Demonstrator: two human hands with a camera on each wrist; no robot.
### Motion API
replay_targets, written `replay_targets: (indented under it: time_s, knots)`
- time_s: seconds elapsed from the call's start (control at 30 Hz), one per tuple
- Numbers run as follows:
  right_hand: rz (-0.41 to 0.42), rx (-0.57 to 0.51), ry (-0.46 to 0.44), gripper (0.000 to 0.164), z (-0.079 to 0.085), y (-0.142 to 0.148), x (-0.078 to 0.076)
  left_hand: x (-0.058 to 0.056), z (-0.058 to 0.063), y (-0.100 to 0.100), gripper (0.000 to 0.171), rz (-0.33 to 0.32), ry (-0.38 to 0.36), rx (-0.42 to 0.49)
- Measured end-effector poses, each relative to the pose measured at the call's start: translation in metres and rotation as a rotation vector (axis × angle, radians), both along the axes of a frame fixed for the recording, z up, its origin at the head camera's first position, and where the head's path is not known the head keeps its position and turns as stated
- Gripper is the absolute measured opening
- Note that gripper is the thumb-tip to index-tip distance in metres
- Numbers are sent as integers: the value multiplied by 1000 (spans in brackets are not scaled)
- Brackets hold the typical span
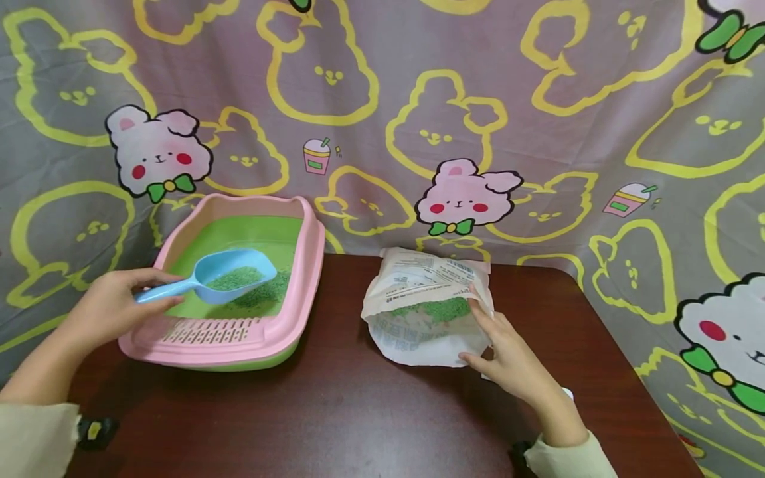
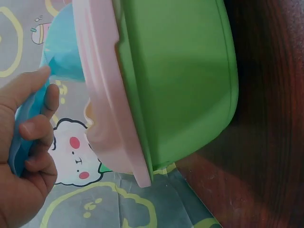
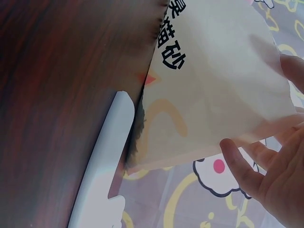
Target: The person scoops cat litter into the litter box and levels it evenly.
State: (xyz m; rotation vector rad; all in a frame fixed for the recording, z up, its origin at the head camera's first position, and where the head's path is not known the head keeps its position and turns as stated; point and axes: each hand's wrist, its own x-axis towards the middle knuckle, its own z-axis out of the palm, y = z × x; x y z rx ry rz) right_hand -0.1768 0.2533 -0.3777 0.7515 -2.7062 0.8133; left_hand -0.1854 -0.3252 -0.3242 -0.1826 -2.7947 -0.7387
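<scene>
My left hand (image 1: pixel 122 302) grips the handle of a light blue scoop (image 1: pixel 206 269), its fingers curled round it in the left wrist view. Green cat litter (image 1: pixel 238 279) lies in the scoop's bowl, which is held above a pink-rimmed green litter box (image 1: pixel 311 265). More green litter covers part of the box's floor behind the scoop. To the right, a pale paper bag (image 1: pixel 418 269) lies with its mouth towards me and green litter showing inside. At the bag's right edge is my right hand (image 1: pixel 508 355), fingers extended and touching the bag, thumb apart.
A long white object (image 3: pixel 102 161) lies on the table beside the bag, mostly hidden by the right arm in the head view. The dark brown wooden table (image 1: pixel 358 411) meets a patterned cloth (image 1: pixel 370 86) at the back and sides.
</scene>
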Motion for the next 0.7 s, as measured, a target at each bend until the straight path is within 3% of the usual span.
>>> replay_targets:
  time_s: [0.27,0.4,0.7]
  knots:
    - [5,12,12,88,1,0,-1,-14,7,-3,38,-18,-69,-107]
    - [7,14,14,87,2,-1,-1,-17,12,-5,40,-15,-115,-160]
    - [10,22,4,87,3,0,-1,-23,19,-5,35,-74,-165,-277]
